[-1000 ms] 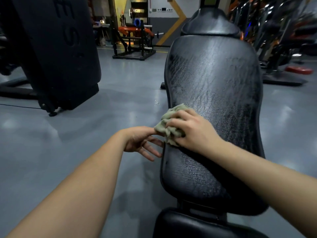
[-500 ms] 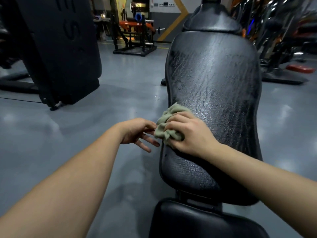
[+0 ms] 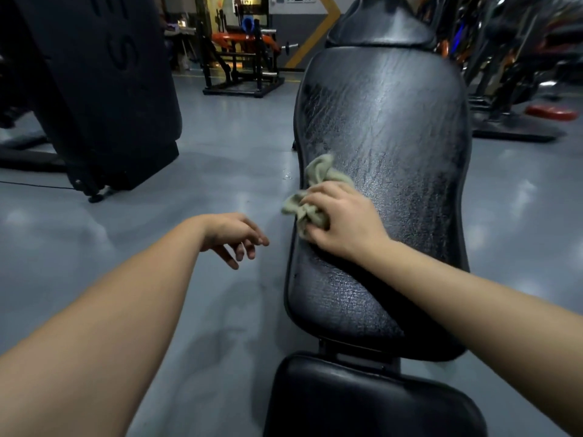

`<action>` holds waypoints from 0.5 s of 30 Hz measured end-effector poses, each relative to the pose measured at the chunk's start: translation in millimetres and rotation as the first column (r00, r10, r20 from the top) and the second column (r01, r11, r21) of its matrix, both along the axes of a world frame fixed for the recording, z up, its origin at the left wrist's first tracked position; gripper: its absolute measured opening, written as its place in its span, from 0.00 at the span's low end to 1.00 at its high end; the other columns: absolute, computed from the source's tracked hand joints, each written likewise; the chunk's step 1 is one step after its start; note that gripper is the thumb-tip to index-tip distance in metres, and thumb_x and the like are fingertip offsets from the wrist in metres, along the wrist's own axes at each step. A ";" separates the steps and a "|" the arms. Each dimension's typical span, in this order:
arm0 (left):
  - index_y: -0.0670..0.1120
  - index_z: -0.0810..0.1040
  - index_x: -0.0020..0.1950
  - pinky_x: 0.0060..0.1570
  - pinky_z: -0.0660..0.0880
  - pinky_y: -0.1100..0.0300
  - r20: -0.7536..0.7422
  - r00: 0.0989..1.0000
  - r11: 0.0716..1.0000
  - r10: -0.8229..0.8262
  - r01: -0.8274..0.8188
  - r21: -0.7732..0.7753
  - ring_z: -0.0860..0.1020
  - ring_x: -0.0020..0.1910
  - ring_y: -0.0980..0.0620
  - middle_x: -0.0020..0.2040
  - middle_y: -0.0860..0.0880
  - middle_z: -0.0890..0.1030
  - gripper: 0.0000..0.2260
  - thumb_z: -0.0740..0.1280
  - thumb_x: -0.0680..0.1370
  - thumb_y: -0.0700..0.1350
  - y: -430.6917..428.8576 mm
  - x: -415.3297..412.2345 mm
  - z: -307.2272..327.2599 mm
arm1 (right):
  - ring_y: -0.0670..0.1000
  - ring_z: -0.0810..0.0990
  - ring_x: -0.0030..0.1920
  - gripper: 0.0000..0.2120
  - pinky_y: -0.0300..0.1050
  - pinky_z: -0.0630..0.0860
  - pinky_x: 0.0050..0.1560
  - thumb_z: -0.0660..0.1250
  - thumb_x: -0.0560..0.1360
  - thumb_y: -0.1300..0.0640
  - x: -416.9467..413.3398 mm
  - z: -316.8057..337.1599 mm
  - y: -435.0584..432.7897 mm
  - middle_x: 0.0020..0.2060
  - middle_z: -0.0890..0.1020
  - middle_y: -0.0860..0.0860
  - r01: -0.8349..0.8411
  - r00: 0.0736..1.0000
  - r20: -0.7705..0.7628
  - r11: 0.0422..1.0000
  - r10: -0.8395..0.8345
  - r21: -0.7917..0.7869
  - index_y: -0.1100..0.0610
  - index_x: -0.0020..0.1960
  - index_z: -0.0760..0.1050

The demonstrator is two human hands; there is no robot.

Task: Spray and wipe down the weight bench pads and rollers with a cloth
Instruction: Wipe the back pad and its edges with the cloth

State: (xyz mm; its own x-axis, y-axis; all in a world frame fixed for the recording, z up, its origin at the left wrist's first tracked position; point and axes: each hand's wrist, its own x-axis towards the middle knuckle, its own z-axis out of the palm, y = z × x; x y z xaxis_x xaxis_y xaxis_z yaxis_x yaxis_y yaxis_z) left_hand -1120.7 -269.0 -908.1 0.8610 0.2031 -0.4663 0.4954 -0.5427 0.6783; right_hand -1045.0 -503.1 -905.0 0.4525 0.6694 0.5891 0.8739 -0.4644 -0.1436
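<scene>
Body in view: two arms, nothing else. Bare left forearm point(image 3: 104, 326) is uncovered skin from the bottom-left frame edge to the wrist. Bare left hand point(image 3: 235, 236) has short nails visible on a few fingertips. Bare right forearm point(image 3: 473, 310) is uncovered to the right frame edge, with faint fine hair along its upper outline. Bare right hand point(image 3: 344, 222) has smooth knuckles. Any clothing is out of frame.

Count, from beside the bench point(image 3: 356, 350): 1 bench.
Black pads on it: 3, namely long middle pad point(image 3: 394, 127), near pad point(image 3: 362, 402), small far pad point(image 3: 381, 23).
Cloth point(image 3: 318, 181): 1, grey-green.
Hands: 2, left hand point(image 3: 233, 236) and right hand point(image 3: 344, 222).
Beyond: 1 big black machine point(image 3: 94, 89), 1 orange-and-black rack point(image 3: 243, 55).
</scene>
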 end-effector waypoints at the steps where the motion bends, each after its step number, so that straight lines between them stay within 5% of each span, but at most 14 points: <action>1: 0.45 0.82 0.59 0.41 0.83 0.51 -0.003 1.000 1.000 0.003 -0.003 0.004 0.76 0.32 0.50 0.38 0.45 0.82 0.11 0.60 0.84 0.40 3.3 -1.7 -1.7 | 0.55 0.79 0.60 0.15 0.52 0.78 0.60 0.69 0.70 0.47 -11.0 -6.0 -2.8 0.55 0.83 0.47 -0.082 0.997 0.001 0.997 0.082 -0.013 0.51 0.54 0.84; 7: 0.43 0.81 0.57 0.45 0.84 0.48 -0.038 0.999 0.999 -0.037 0.038 0.035 0.77 0.33 0.48 0.40 0.43 0.83 0.09 0.62 0.84 0.41 2.3 -1.7 -15.8 | 0.52 0.78 0.64 0.13 0.44 0.74 0.67 0.73 0.73 0.47 -38.3 -21.9 -20.0 0.57 0.83 0.48 -0.512 0.849 0.023 0.834 0.527 -0.206 0.52 0.54 0.84; 11: 0.45 0.82 0.59 0.43 0.83 0.50 -0.002 0.999 0.999 -0.042 0.042 0.013 0.78 0.33 0.48 0.40 0.43 0.83 0.12 0.59 0.84 0.41 -9.2 5.3 -12.1 | 0.54 0.78 0.65 0.15 0.53 0.78 0.62 0.73 0.71 0.46 26.9 14.0 -23.7 0.59 0.83 0.50 -0.193 0.980 -0.051 0.981 0.192 -0.026 0.52 0.54 0.85; 15: 0.43 0.80 0.61 0.42 0.82 0.51 0.018 1.000 0.999 0.006 -0.007 0.053 0.80 0.33 0.45 0.40 0.42 0.83 0.13 0.60 0.85 0.48 -15.3 7.4 -9.5 | 0.55 0.76 0.66 0.15 0.53 0.76 0.63 0.71 0.74 0.47 41.6 22.3 -23.7 0.61 0.82 0.50 0.131 0.987 -0.098 0.990 -0.126 0.050 0.55 0.55 0.84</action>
